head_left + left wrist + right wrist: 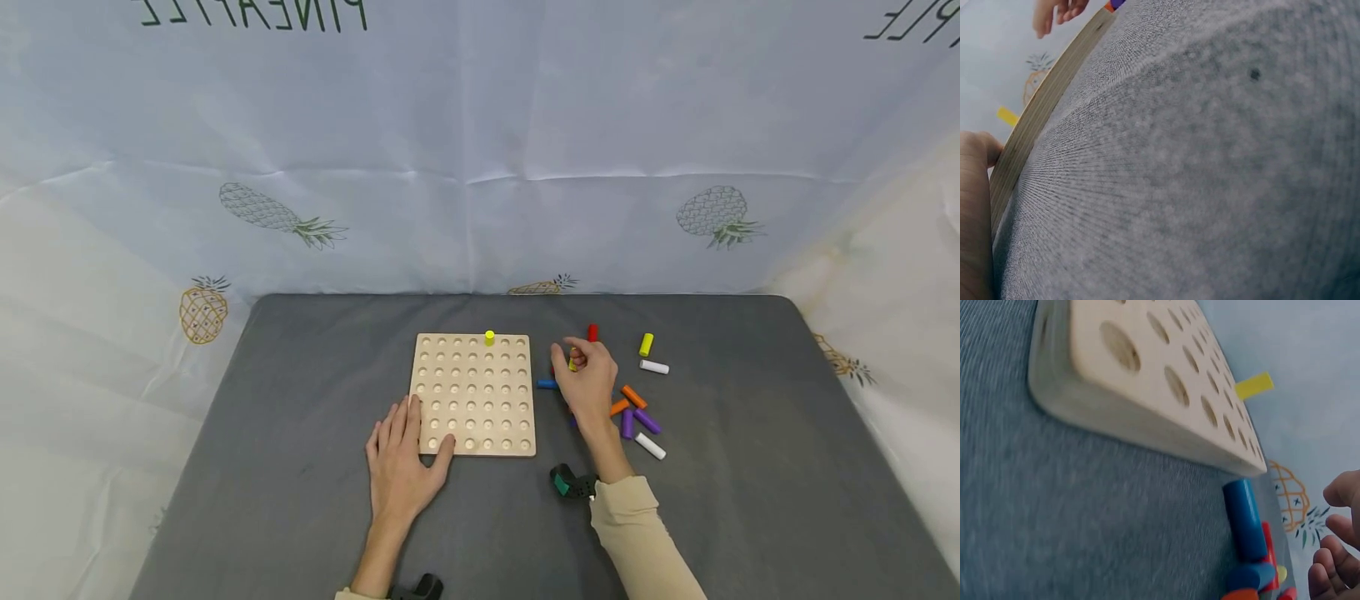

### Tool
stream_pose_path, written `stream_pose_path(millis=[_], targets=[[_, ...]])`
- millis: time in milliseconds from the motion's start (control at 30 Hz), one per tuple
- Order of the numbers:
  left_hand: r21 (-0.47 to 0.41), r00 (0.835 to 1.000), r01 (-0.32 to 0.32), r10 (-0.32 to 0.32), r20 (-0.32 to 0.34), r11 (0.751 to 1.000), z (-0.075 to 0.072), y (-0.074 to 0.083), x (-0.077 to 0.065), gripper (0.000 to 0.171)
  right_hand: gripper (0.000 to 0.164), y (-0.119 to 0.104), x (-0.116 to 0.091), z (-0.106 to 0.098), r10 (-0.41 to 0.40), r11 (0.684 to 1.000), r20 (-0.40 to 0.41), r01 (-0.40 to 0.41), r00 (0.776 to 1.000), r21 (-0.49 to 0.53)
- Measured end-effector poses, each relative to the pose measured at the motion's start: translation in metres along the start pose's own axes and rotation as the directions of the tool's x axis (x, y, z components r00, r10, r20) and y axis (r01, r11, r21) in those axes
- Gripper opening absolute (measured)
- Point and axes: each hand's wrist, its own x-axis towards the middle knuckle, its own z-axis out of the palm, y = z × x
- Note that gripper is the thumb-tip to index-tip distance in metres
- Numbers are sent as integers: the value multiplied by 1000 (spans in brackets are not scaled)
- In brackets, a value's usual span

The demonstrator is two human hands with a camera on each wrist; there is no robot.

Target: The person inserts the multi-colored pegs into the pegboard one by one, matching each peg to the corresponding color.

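Observation:
A square pale wooden pegboard (480, 414) with rows of round holes lies on the grey cloth. One yellow peg (489, 337) stands upright in its far row. My left hand (405, 471) rests at the board's near left corner, fingers along the left edge and thumb by the front edge. To the right of the board, my right hand (587, 379) hovers over loose pegs. Its thumb and fingers are apart with nothing visible between them. A blue peg (1245, 519) lies close to the board, and a red peg (592, 332) shows beyond the hand, which covers some pegs.
Right of the right hand lie orange (633, 397), purple (647, 421), white (650, 446) and yellow (647, 344) pegs. A pineapple-print curtain (480, 233) hangs behind the grey table (712, 517). Dark straps (573, 483) sit at both wrists.

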Motion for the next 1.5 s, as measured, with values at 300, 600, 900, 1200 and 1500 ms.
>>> stream_pose_path(millis=[300,600,900,1200,1500], targets=[[11,1000,13,-13,6,1000,-1,-2,-1,84,23,11,-1,-11,41,997,-5,-41,999,-64],[5,1000,13,-13,4,1000,0,-2,-2,84,25,18,0,-15,117,985,52,-110,992,-131],[12,1000,25,-25,9,1000,1,-1,-2,84,29,16,6,-15,171,969,109,-147,979,-200],[2,1000,18,-18,6,1000,1,0,-1,84,28,16,8,-14,200,958,115,-170,973,-229],[-2,1000,16,-16,-1,1000,0,0,1,84,28,12,12,-11,207,955,157,-165,966,-245]])
